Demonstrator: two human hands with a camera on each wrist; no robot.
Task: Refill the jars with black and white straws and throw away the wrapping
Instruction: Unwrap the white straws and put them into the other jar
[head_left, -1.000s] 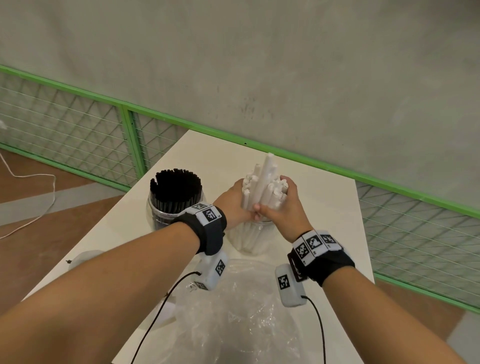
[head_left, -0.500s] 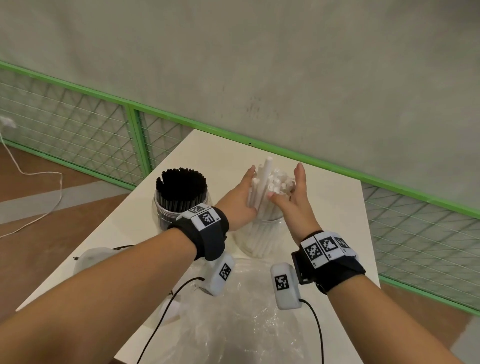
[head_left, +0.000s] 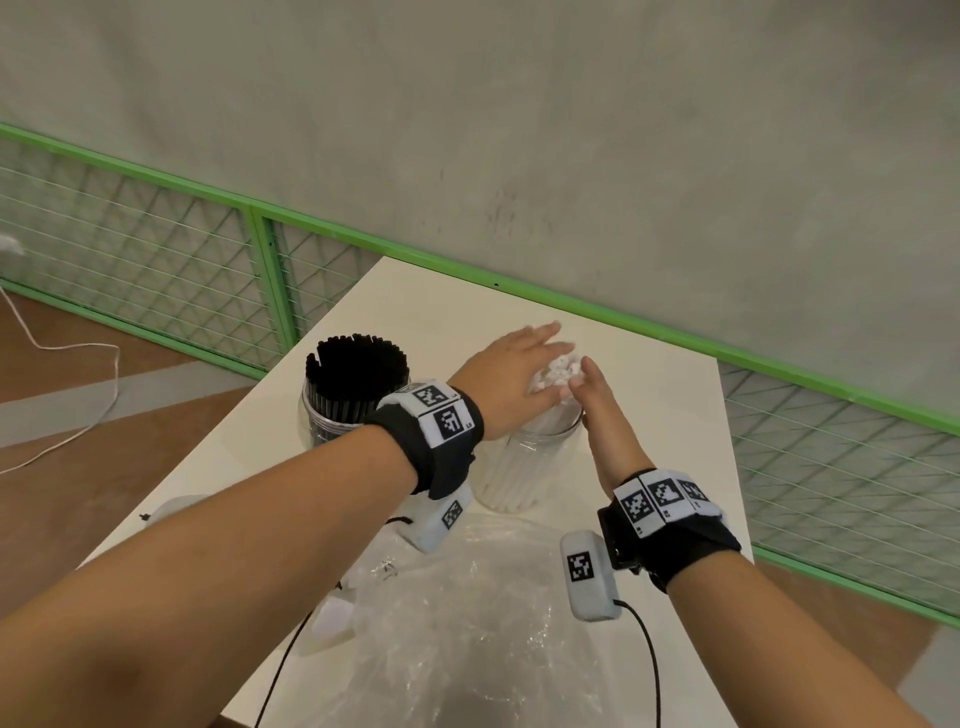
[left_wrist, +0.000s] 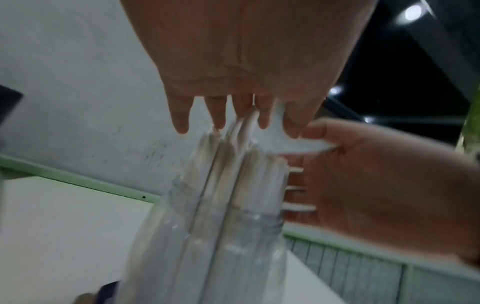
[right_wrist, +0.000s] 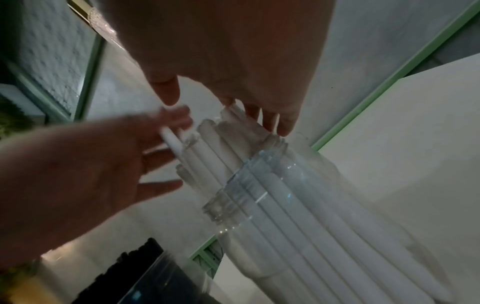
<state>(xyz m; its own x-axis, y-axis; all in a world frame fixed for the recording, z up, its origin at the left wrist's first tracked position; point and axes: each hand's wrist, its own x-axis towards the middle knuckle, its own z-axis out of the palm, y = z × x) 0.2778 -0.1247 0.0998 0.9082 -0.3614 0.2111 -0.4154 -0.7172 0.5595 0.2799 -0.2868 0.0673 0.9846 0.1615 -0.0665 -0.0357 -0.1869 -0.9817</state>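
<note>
A clear jar (head_left: 524, 467) full of white straws (head_left: 558, 369) stands mid-table. My left hand (head_left: 511, 371) lies flat over the straw tops with its fingers straight. In the left wrist view its fingertips (left_wrist: 218, 121) touch the white straws (left_wrist: 233, 164). My right hand (head_left: 597, 405) stands flat against the right side of the bundle, fingers straight, holding nothing. To the left, a second jar (head_left: 332, 431) holds black straws (head_left: 356, 374). Crumpled clear wrapping (head_left: 467, 623) lies on the table near me.
The white table (head_left: 649, 415) ends near a green mesh fence (head_left: 831, 467) and a grey wall. White rounded objects (head_left: 171, 512) sit by the table's left edge. A white cable (head_left: 78, 415) trails across the floor at the left.
Both hands let go of the white straw bundle and opened flat. The straws sank lower into the jar, and my left hand moved over their tops.
</note>
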